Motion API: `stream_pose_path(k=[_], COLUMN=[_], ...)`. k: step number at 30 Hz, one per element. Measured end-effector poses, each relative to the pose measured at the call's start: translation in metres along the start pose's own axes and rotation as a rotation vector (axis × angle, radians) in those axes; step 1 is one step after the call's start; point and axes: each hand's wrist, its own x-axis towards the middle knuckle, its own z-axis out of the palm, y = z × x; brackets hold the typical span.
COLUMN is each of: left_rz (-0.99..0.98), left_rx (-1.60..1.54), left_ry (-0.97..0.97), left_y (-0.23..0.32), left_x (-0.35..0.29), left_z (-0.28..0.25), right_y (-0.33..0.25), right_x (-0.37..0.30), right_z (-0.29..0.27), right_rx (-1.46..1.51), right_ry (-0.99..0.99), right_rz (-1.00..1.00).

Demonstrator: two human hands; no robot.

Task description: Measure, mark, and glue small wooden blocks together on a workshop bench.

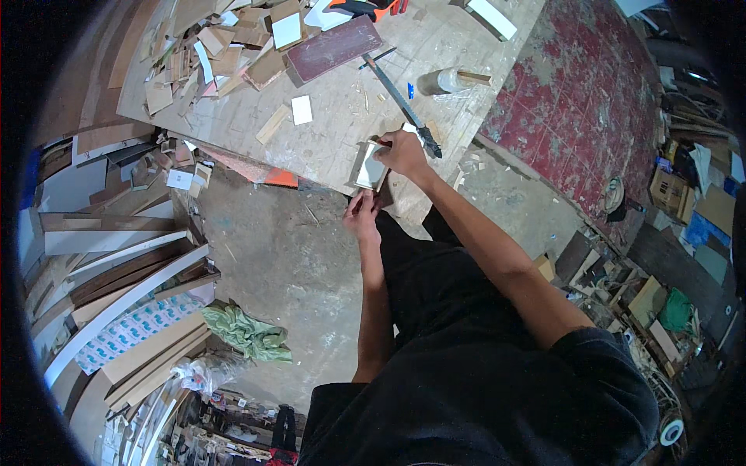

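Observation:
A small pale rectangular board [371,167] with a glossy face and wood-coloured edges lies at the near edge of the worktable [326,147]. My left hand [363,216] pinches its near end, fingertips at the edge. Across its far right corner bends my right hand [404,153], fingers closed on a thin dark-red thing [382,143] whose kind I cannot make out. Just beyond that hand, a long grey metal bar [400,97] with dark ends, like a bar clamp, lies slantwise.
Wood offcuts [225,58] are heaped at the table's far left, beside a maroon board [334,48]. A jar [447,81] with a stick stands at the right. Stacked boards [140,287] line the left; a green cloth [247,332] lies on the floor.

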Motion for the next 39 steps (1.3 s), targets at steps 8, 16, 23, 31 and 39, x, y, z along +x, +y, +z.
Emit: stream_pose_path(k=[8,16,23,31,39], left_rz=[-0.041,-0.118,-0.236,-0.210,0.374], left_rx=[0.082,0.172,0.440,0.507,0.820], left_ry=[-0.067,-0.125,-0.227,-0.228,-0.597], left_y=[-0.001,0.013,0.043,0.096,0.146], left_x=[0.001,0.002,0.012,0.052,0.093], left_z=[-0.009,-0.014,-0.052,-0.080,-0.023], right_y=[-0.003,-0.009,-0.031,-0.084,-0.094], right_x=[-0.009,-0.011,-0.038,-0.042,-0.042], right_z=[0.002,-0.001,0.010,0.031,0.048], right_rx=[0.095,0.125,0.180,0.214,0.164], right_ry=[0.074,0.049,0.268,0.382,0.473], right_rz=[-0.031,0.027,0.385,0.886,0.978])
